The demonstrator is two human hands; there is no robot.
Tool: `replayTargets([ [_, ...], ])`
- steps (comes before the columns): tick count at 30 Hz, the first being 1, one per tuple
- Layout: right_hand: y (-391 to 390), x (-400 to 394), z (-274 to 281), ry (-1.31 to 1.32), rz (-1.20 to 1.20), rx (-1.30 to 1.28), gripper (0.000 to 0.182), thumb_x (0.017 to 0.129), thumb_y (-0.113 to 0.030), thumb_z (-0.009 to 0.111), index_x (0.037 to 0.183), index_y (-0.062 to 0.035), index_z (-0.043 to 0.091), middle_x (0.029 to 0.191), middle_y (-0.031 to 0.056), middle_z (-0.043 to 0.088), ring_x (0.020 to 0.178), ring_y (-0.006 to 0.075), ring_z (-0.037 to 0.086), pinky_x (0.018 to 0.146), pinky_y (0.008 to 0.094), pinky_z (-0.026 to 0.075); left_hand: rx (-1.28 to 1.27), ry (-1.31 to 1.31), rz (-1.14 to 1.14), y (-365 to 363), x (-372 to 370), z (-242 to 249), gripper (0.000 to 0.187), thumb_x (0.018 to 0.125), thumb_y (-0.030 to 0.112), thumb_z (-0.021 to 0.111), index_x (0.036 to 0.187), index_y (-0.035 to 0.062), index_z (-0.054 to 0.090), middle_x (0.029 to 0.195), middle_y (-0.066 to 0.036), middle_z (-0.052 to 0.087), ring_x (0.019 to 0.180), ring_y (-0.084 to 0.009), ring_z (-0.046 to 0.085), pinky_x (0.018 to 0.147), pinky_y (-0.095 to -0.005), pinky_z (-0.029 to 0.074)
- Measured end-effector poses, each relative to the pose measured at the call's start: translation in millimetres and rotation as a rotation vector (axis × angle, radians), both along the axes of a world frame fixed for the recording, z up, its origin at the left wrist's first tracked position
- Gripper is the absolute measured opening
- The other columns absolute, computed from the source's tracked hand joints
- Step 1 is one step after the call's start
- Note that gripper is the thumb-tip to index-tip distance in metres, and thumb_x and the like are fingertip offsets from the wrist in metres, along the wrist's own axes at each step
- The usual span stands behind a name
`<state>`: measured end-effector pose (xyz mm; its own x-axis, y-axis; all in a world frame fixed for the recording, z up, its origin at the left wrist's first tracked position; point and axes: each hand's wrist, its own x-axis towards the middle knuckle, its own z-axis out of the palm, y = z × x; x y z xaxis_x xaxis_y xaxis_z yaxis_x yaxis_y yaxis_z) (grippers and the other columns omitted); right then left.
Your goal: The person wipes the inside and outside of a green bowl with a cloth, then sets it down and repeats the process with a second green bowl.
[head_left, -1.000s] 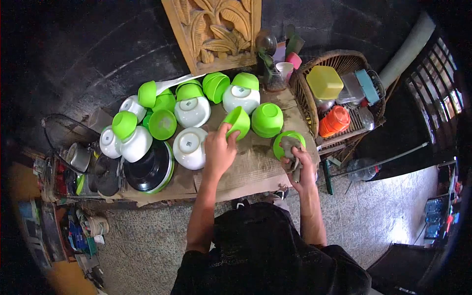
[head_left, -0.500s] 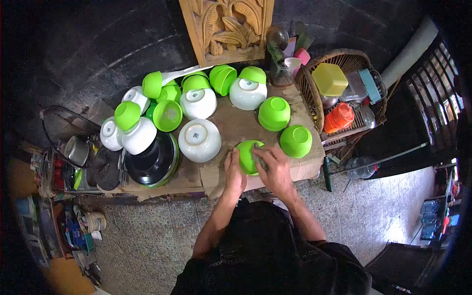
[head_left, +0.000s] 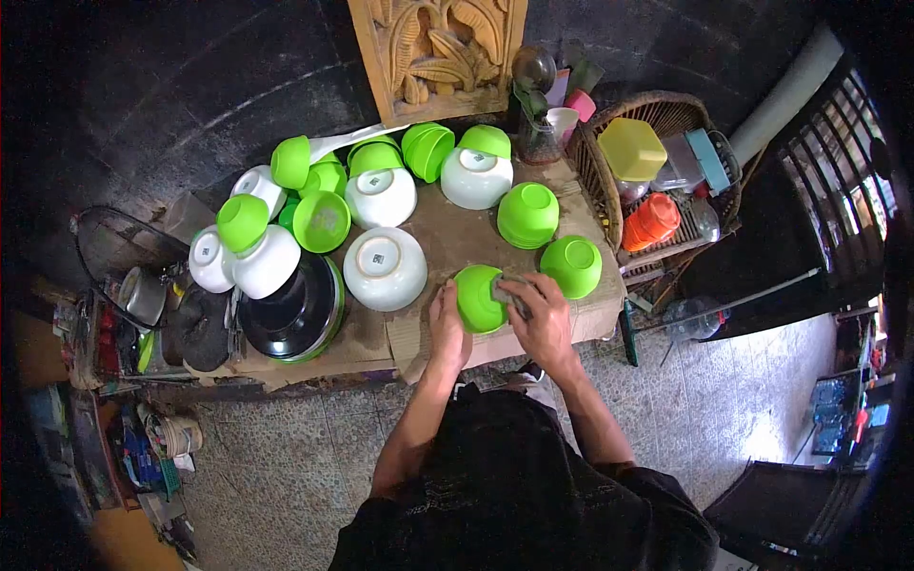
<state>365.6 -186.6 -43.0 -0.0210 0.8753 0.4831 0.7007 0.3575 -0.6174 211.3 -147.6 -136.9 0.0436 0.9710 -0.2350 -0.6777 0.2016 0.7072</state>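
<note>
A small green bowl is held near the table's front edge, my left hand gripping its left side. My right hand is closed on a grey cloth-like pad, pressed to the bowl's right side. Just beyond my right hand, another green bowl rests upside down. Behind it stands a stack of upturned green bowls. To the left of my hands lies a large white bowl, base up.
Cardboard covers the table. More green and white bowls crowd the back left, beside a black round lid. A wicker basket with plastic containers stands at the right. A carved wooden panel leans on the wall.
My right hand and the grey pad have shifted slightly right across the bowl, uncovering more of its green surface. My left hand keeps its hold on the left side.
</note>
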Motion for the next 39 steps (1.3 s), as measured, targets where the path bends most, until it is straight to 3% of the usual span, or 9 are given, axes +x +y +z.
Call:
replayTargets([
  [3,4,-10,-3,0.002,0.028,-0.034,0.04,0.077,0.0,0.077,0.116,-0.0083,0.074,0.114,0.0175,0.068,0.106,0.0374,0.067,0.093,0.0455,0.056,-0.041,0.129,0.058,-3,0,2,0.039,0.112,0.034,0.046,0.123,0.002,0.064,0.115,-0.008,0.069,0.106,-0.0179,0.067,0.095,-0.0353,0.053],
  [7,-13,-23,-12,0.011,0.11,-0.023,0.041,0.076,-0.001,0.079,0.116,-0.0095,0.075,0.115,0.0158,0.07,0.107,0.0359,0.067,0.093,0.0456,0.056,-0.152,-0.002,0.054,-2,-2,8,0.038,0.112,0.034,0.046,0.123,0.0012,0.062,0.112,-0.007,0.068,0.105,-0.0183,0.067,0.093,-0.0356,0.053],
  [19,-2,-6,-2,0.02,-0.006,0.021,0.043,0.073,0.003,0.078,0.114,-0.0085,0.074,0.112,0.0159,0.068,0.104,0.0362,0.067,0.091,0.0456,0.056,0.01,-0.001,-0.014,-3,2,10,0.04,0.113,0.036,0.043,0.126,0.0039,0.062,0.117,-0.008,0.069,0.108,-0.019,0.066,0.094,-0.0362,0.053],
  [21,-4,-12,-2,0.036,0.049,0.021,0.039,0.078,-0.004,0.078,0.117,-0.0106,0.074,0.115,0.0153,0.068,0.106,0.0361,0.067,0.092,0.0454,0.057,-0.152,-0.042,0.041,-5,6,11,0.037,0.112,0.036,0.044,0.127,0.0069,0.061,0.118,-0.006,0.068,0.107,-0.0182,0.066,0.093,-0.0359,0.054],
  [24,-14,-20,-11,0.009,0.154,0.027,0.039,0.078,-0.005,0.079,0.117,-0.0108,0.074,0.115,0.0148,0.068,0.105,0.0358,0.067,0.091,0.0457,0.057,-0.162,-0.013,0.046,-5,0,16,0.034,0.112,0.035,0.045,0.128,0.0097,0.061,0.117,-0.005,0.068,0.109,-0.0178,0.066,0.094,-0.0361,0.054],
  [25,-19,-23,-11,0.001,0.165,0.065,0.041,0.074,-0.001,0.081,0.113,-0.0093,0.075,0.113,0.0157,0.068,0.105,0.0352,0.067,0.09,0.0442,0.057,-0.163,-0.013,0.048,-4,-4,18,0.034,0.112,0.035,0.045,0.128,0.0097,0.061,0.117,-0.005,0.068,0.109,-0.0178,0.066,0.094,-0.0361,0.054],
  [29,-26,-18,-10,-0.012,0.203,0.087,0.04,0.077,-0.005,0.08,0.116,-0.0107,0.074,0.113,0.0145,0.068,0.104,0.0341,0.068,0.088,0.0447,0.057,-0.177,-0.152,0.034,3,-15,34,0.037,0.112,0.038,0.043,0.128,0.0099,0.061,0.121,-0.005,0.069,0.111,-0.0183,0.067,0.095,-0.0371,0.054],
  [35,-13,-12,-15,0.243,0.007,0.043,0.039,0.076,0.007,0.071,0.113,-0.0072,0.073,0.11,0.0174,0.067,0.103,0.0361,0.067,0.088,0.0437,0.056,-0.096,-0.305,0.04,1,-15,40,0.044,0.113,0.039,0.039,0.13,0.0056,0.061,0.124,-0.007,0.069,0.112,-0.0203,0.068,0.097,-0.0399,0.055],
  [39,3,-6,-4,0.403,-0.093,0.014,0.029,0.082,0.008,0.068,0.11,-0.001,0.069,0.106,0.0152,0.071,0.099,0.0282,0.069,0.089,0.037,0.053,-0.051,-0.22,0.003,-6,-13,53,0.043,0.112,0.039,0.041,0.128,0.004,0.06,0.122,-0.009,0.069,0.111,-0.021,0.069,0.097,-0.0412,0.057],
])
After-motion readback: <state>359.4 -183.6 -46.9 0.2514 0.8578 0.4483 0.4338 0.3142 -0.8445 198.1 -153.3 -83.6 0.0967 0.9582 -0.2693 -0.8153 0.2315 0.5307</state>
